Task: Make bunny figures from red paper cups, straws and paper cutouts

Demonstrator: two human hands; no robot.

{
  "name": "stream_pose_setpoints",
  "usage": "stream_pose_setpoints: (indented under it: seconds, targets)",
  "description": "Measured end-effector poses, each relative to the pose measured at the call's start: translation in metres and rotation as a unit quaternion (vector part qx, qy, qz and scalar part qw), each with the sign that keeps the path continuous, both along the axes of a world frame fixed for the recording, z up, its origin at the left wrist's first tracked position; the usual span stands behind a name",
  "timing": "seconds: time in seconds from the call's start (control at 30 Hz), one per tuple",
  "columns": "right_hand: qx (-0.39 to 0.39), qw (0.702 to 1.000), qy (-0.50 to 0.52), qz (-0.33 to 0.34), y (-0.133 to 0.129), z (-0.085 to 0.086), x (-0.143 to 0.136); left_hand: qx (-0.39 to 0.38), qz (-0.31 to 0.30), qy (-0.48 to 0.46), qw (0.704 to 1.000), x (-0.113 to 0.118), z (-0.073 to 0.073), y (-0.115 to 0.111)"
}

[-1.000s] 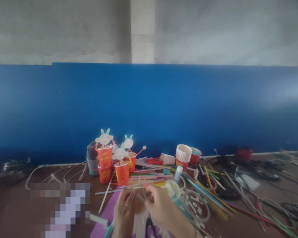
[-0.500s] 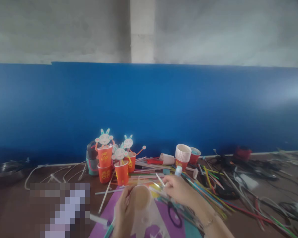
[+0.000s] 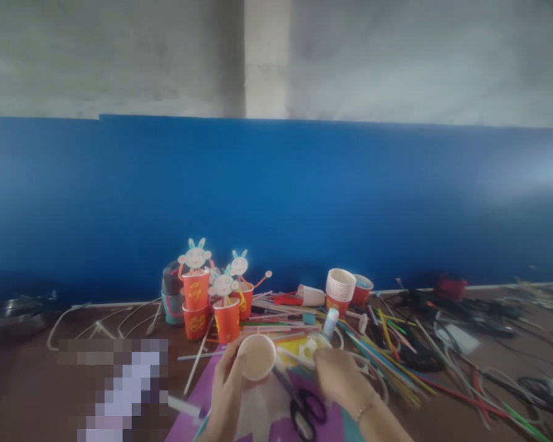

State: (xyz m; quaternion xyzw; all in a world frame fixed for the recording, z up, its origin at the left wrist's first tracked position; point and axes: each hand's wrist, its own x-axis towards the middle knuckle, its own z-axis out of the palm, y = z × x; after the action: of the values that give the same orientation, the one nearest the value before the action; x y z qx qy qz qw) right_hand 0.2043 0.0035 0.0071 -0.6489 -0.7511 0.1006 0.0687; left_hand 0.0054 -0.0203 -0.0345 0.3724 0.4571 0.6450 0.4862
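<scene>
Head view: blue panel [image 3: 276, 202] backs the cluttered brown table [image 3: 23, 393].

left hand [image 3: 227, 382] curled in a grip, right hand [image 3: 341, 376] palm down, fingertips hidden, right forearm [image 3: 383, 422] slanted

Yellow marks [image 3: 196, 295] on red cups [image 3: 227, 325]: too blurred to read.
</scene>
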Motion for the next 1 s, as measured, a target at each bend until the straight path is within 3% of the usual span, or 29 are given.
stream_pose_setpoints:
  seconds: [0.17, 0.33, 0.53, 0.77, 1.0]
  targets:
    - [-0.01, 0.999, -0.037, -0.01, -0.001, 0.001, -0.003, -0.008, -0.013, -0.038, 0.999, 0.0, -0.004, 0.0]
    - [0.043, 0.999, 0.006, -0.002, -0.005, 0.027, -0.008, 0.026, -0.023, -0.032, 0.999, -0.004, -0.022, 0.008]
    - [0.073, 0.972, 0.181, 0.128, -0.024, 0.049, -0.027, 0.051, -0.006, 0.082, 0.995, -0.006, -0.016, 0.007]
    - [0.052, 0.99, 0.105, 0.081, -0.034, 0.042, -0.052, 0.075, 0.017, 0.165, 0.983, -0.003, -0.01, 0.002]
    - [0.066, 0.992, 0.076, 0.079, -0.034, 0.032, -0.062, 0.072, 0.039, 0.178, 0.981, -0.002, -0.011, 0.0]
